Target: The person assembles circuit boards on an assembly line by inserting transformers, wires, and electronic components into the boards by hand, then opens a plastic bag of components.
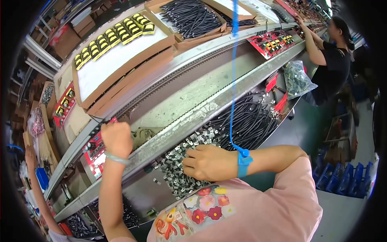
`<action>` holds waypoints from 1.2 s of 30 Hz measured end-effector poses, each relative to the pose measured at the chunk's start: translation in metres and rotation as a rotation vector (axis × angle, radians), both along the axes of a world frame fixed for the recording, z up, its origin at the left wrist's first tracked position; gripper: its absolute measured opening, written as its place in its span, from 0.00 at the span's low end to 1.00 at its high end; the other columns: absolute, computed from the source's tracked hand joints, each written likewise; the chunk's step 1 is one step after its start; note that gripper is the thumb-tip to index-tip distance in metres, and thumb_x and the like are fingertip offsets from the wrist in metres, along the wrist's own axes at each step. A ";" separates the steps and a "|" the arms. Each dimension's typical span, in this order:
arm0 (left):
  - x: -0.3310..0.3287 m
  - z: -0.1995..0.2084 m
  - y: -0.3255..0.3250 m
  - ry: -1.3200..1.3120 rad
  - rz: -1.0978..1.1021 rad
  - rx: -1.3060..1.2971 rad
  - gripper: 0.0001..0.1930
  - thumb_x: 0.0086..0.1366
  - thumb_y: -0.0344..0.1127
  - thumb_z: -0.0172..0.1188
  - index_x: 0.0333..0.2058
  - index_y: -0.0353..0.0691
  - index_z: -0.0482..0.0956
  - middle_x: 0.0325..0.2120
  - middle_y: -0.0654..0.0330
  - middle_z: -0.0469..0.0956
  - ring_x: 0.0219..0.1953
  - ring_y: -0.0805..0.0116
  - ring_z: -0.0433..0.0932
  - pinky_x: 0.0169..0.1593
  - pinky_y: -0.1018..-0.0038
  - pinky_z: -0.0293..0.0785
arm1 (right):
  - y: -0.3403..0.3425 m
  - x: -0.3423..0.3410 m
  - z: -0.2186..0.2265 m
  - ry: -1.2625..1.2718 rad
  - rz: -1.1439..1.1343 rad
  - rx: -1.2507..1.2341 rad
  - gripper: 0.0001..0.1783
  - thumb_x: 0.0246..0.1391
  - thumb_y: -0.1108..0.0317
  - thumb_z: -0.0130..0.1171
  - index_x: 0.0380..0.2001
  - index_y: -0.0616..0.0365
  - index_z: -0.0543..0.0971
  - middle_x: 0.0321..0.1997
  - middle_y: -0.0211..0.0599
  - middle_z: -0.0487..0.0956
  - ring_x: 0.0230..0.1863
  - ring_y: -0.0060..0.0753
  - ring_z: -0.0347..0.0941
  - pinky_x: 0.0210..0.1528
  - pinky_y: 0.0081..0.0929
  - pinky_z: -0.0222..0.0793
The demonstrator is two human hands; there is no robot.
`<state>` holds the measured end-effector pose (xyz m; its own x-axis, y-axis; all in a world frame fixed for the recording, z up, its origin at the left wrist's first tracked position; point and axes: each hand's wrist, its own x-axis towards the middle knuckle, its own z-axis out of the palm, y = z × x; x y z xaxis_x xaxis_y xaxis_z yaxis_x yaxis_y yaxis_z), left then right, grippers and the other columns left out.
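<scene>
My left hand [117,139] is curled at the near rail of a long metal conveyor track [181,121], beside a red circuit board [96,155]. Its fingertips are hidden behind the back of the hand, so whatever they grip does not show. Down in a heap of small silvery and black metal parts [177,173] rests my right hand [211,161], fingers bent and closed. The parts hide its fingertips. A blue wrist strap [243,163] with a coiled blue cord [232,105] circles my right wrist.
Black cables [250,121] lie right of the heap, near a plastic bag [298,80]. Beyond the track stand cardboard boxes [129,78] with yellow-and-black components [115,36] and more cables [191,18]. Farther along sits another red board [272,43]. Co-workers [332,56] flank me.
</scene>
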<state>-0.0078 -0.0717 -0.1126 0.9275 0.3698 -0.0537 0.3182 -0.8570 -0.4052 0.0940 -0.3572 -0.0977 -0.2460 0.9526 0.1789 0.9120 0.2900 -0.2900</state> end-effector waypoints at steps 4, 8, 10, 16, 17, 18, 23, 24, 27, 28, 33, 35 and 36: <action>0.046 0.004 -0.022 0.004 -0.026 -0.079 0.04 0.51 0.30 0.65 0.24 0.46 0.88 0.26 0.55 0.86 0.33 0.58 0.86 0.43 0.63 0.74 | 0.002 0.000 -0.004 0.078 -0.072 0.026 0.08 0.48 0.66 0.60 0.31 0.55 0.76 0.32 0.30 0.74 0.39 0.34 0.73 0.37 0.32 0.75; 0.093 0.010 -0.048 0.004 -0.032 -0.191 0.05 0.52 0.30 0.63 0.26 0.44 0.88 0.28 0.50 0.86 0.35 0.54 0.87 0.44 0.61 0.76 | 0.002 0.000 -0.002 0.068 -0.081 0.020 0.11 0.49 0.65 0.60 0.37 0.56 0.78 0.34 0.33 0.75 0.40 0.35 0.74 0.38 0.34 0.76; 0.108 0.010 -0.062 -0.009 -0.038 -0.188 0.06 0.53 0.29 0.62 0.26 0.44 0.88 0.28 0.51 0.86 0.35 0.54 0.87 0.44 0.61 0.76 | 0.001 0.006 -0.003 0.167 -0.126 0.093 0.16 0.51 0.64 0.63 0.42 0.58 0.79 0.39 0.36 0.78 0.41 0.39 0.76 0.40 0.37 0.77; 0.069 0.024 -0.073 -0.174 -0.194 -0.125 0.07 0.59 0.31 0.61 0.26 0.40 0.87 0.28 0.52 0.84 0.38 0.56 0.83 0.45 0.62 0.74 | -0.061 0.118 0.002 0.065 -1.015 0.466 0.24 0.51 0.71 0.70 0.52 0.61 0.77 0.44 0.46 0.79 0.40 0.43 0.76 0.45 0.35 0.75; 0.054 0.019 -0.070 -0.261 -0.290 -0.120 0.08 0.60 0.33 0.62 0.27 0.39 0.87 0.28 0.55 0.83 0.37 0.56 0.81 0.44 0.61 0.73 | -0.084 0.144 0.003 0.124 -1.348 0.436 0.26 0.52 0.71 0.70 0.55 0.61 0.76 0.46 0.46 0.78 0.40 0.39 0.75 0.45 0.32 0.75; 0.044 0.019 -0.078 -0.363 -0.327 -0.220 0.08 0.61 0.34 0.63 0.26 0.38 0.85 0.27 0.54 0.80 0.38 0.55 0.79 0.43 0.60 0.73 | -0.131 0.187 -0.021 -0.005 -1.454 0.680 0.30 0.53 0.68 0.72 0.57 0.66 0.74 0.50 0.49 0.76 0.41 0.38 0.75 0.46 0.32 0.74; -0.037 0.046 -0.094 -0.337 -0.267 -0.696 0.12 0.62 0.34 0.66 0.23 0.36 0.76 0.24 0.52 0.75 0.28 0.49 0.76 0.32 0.58 0.71 | -0.298 0.297 -0.066 0.018 -2.463 0.752 0.36 0.48 0.46 0.75 0.46 0.70 0.79 0.43 0.47 0.78 0.32 0.32 0.75 0.37 0.31 0.75; -0.056 0.045 -0.093 -0.258 -0.198 -0.750 0.12 0.62 0.34 0.67 0.24 0.35 0.78 0.23 0.51 0.75 0.28 0.47 0.76 0.32 0.58 0.71 | -0.298 0.298 -0.061 0.428 -2.328 0.642 0.33 0.50 0.44 0.73 0.39 0.68 0.80 0.35 0.42 0.78 0.26 0.31 0.73 0.30 0.32 0.72; -0.098 0.036 -0.093 -0.152 -0.078 -0.826 0.09 0.62 0.33 0.67 0.28 0.34 0.79 0.25 0.50 0.77 0.30 0.45 0.78 0.34 0.58 0.73 | -0.355 0.335 -0.071 0.338 -2.081 0.256 0.25 0.59 0.47 0.64 0.27 0.62 0.79 0.19 0.40 0.76 0.16 0.35 0.74 0.18 0.38 0.66; -0.107 0.029 -0.090 -0.124 -0.024 -0.864 0.07 0.62 0.32 0.67 0.32 0.34 0.80 0.29 0.49 0.78 0.32 0.45 0.79 0.35 0.58 0.75 | -0.396 0.354 -0.075 -0.368 -1.843 0.252 0.23 0.61 0.51 0.61 0.26 0.64 0.79 0.20 0.44 0.78 0.19 0.40 0.77 0.22 0.41 0.70; -0.128 0.008 -0.109 -0.268 0.083 -0.928 0.14 0.63 0.28 0.63 0.46 0.31 0.77 0.40 0.45 0.76 0.42 0.41 0.78 0.45 0.57 0.76 | -0.313 0.431 -0.068 -0.159 -1.920 0.189 0.16 0.63 0.63 0.50 0.33 0.64 0.82 0.33 0.55 0.84 0.37 0.54 0.83 0.40 0.52 0.76; -0.126 0.000 -0.103 -0.287 -0.019 -1.127 0.18 0.64 0.24 0.60 0.53 0.30 0.74 0.46 0.42 0.74 0.49 0.41 0.76 0.54 0.59 0.74 | -0.369 0.472 -0.032 -1.370 -1.358 0.155 0.13 0.59 0.64 0.53 0.26 0.56 0.84 0.28 0.46 0.85 0.31 0.51 0.83 0.33 0.47 0.75; -0.119 -0.009 -0.098 -0.323 -0.136 -1.163 0.18 0.65 0.21 0.57 0.53 0.29 0.74 0.47 0.42 0.74 0.51 0.41 0.75 0.57 0.61 0.72 | -0.413 0.493 0.017 -1.397 -1.341 0.148 0.13 0.59 0.64 0.53 0.26 0.56 0.84 0.28 0.46 0.85 0.31 0.51 0.83 0.33 0.47 0.75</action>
<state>-0.1266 -0.1693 -0.1217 0.9871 0.1528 -0.0477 0.1412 -0.6904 0.7095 0.5873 -0.7706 -0.0807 0.4966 0.6110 0.6165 0.0562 -0.7314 0.6796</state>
